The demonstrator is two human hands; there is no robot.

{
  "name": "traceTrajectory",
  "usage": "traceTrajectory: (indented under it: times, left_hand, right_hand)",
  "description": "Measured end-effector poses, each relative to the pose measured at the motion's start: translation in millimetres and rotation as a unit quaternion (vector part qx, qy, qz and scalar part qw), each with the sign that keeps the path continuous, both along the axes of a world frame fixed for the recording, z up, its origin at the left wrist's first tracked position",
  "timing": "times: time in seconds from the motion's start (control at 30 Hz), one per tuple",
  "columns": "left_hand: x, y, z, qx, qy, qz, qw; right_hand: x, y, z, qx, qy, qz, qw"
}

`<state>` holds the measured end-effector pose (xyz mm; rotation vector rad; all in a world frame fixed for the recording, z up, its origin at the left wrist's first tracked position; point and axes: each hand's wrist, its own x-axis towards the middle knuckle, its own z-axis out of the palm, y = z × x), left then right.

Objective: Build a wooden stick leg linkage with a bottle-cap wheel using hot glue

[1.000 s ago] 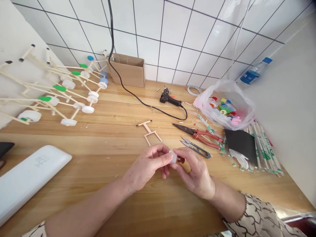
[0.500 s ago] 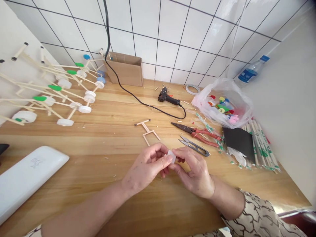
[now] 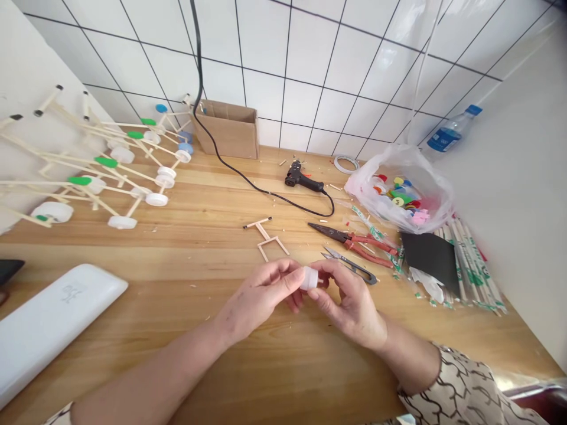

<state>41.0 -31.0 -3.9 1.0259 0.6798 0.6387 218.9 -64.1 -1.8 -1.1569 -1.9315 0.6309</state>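
Observation:
Between my hands is a white bottle cap point(image 3: 309, 278), turned on its side. The thumb and fingers of my left hand point(image 3: 261, 295) are closed on its left edge. My right hand point(image 3: 349, 304) curls around the right side, thumb at the rim. A short pale stub shows between its fingers beside the cap; they partly hide it. Just beyond my left fingertips lies a small frame of thin wooden sticks point(image 3: 264, 235) with dark ends on its crossbar. Thread snips point(image 3: 349, 265) and red-handled long-nose pliers point(image 3: 354, 242) lie past my right hand.
Stick-built cars with cap wheels point(image 3: 121, 222) stand at left, near a white power bank point(image 3: 62, 324). Behind are a cardboard box point(image 3: 228, 130), a corded glue gun point(image 3: 303, 177) and a tape roll point(image 3: 346, 164). A bag of caps point(image 3: 363, 183) and wrapped chopsticks point(image 3: 476, 265) are at right.
The cap has turned between my fingers, and more of its side shows now. A pale stub has come into sight by my right fingers. The view has shifted slightly.

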Motion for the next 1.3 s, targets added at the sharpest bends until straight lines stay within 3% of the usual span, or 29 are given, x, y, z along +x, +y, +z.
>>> traceTrajectory:
  times: [0.1,0.23,0.43,0.63,1.07,1.3]
  left_hand:
    - [-1,0,7.5,0.023,0.035,-0.004,0.999]
    - [2,-3,11.7,0.072,0.067,0.037,0.994]
    - [3,-9,6.4,0.15,0.109,0.109,0.977]
    - [6,-12,8.7,0.206,0.122,0.129,0.962]
    - [5,-9,5.5,0.204,0.131,0.126,0.962]
    - [4,-9,7.3,0.179,0.122,0.119,0.969]
  right_hand:
    - [3,0,-1.0,-0.048,0.033,0.001,0.998]
    - [4,0,-2.0,-0.091,0.078,0.01,0.993]
    - [2,-3,-3.1,-0.079,0.086,0.012,0.993]
    - [0,-8,-3.5,-0.052,0.087,-0.001,0.995]
    - [2,-8,-2.5,-0.104,0.1,0.017,0.989]
    - [0,-6,1.5,-0.068,0.083,0.006,0.994]
